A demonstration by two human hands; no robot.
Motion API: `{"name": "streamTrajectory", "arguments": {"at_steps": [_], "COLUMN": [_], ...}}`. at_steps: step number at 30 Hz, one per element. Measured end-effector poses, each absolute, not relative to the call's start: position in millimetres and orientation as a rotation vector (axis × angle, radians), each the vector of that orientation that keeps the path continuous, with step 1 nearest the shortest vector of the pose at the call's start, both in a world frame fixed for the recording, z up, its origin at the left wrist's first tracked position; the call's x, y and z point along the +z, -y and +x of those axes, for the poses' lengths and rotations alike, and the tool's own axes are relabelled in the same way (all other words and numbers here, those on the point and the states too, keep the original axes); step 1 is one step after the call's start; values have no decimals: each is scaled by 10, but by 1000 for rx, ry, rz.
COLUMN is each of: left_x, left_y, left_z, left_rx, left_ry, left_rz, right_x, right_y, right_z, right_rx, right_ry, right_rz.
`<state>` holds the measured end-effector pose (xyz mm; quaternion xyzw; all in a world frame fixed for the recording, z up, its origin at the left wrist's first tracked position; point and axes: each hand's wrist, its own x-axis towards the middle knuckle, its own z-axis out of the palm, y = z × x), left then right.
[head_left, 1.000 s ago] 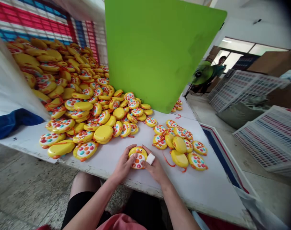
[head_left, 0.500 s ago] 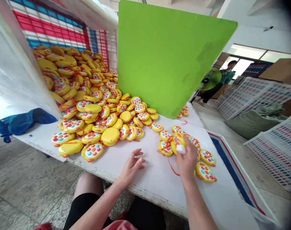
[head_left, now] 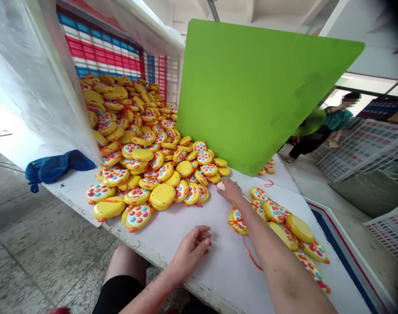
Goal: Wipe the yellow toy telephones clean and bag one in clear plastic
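**Right hand at the edge of the toy heap, small white piece in its fingers**

Landmark: the upright green board (head_left: 258, 91) standing on the white counter (head_left: 218, 261).

Right hand (head_left: 230, 190): stretched forward to a spot just in front of the board's lower edge, at the near right fringe of the large heap of yellow toys (head_left: 136, 144). Its grip is pressed together on a small white block (head_left: 220, 186) at the fingertips. No toy is held; the nearest toy lies just beside the fingers.

Left hand (head_left: 190, 248): resting on bare counter, well in front of the board, fingers loosely spread and curled, holding nothing.

A smaller group of toys (head_left: 284, 222) lies to the right, in front of the board, partly under the right forearm; orange cords trail from several.

Handling judgement: the toys look to be hollow moulded plastic, so light, stiff and smooth-skinned, likely a little slippery on the domed yellow backs. Best taken by the rim, thumb on one face and fingers on the other. Loose cords could snag neighbouring pieces when one is lifted from the heap. The white block appears small and light; a fingertip pinch suffices.

Another person stands in the background, right of the board.
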<state>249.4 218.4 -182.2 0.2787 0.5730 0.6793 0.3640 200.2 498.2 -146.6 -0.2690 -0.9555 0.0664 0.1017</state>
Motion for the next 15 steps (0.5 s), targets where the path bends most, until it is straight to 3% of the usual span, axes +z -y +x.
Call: {"name": "streamTrajectory", "arguments": {"at_steps": [9,15], "left_x": [-1836,-1792], "left_y": [-2203,-2196], "left_z": [2489,2452], "left_rx": [1767,1868], "left_ry": [-1402,-1272], "left_rz": [701,589], "right_x": [-1175,-1072], "right_y": [-4907,-4217], "right_z": [2311,2911], "right_rx": [266,518], "right_ry": [2861,2657], "right_rz": [-705,-514]}}
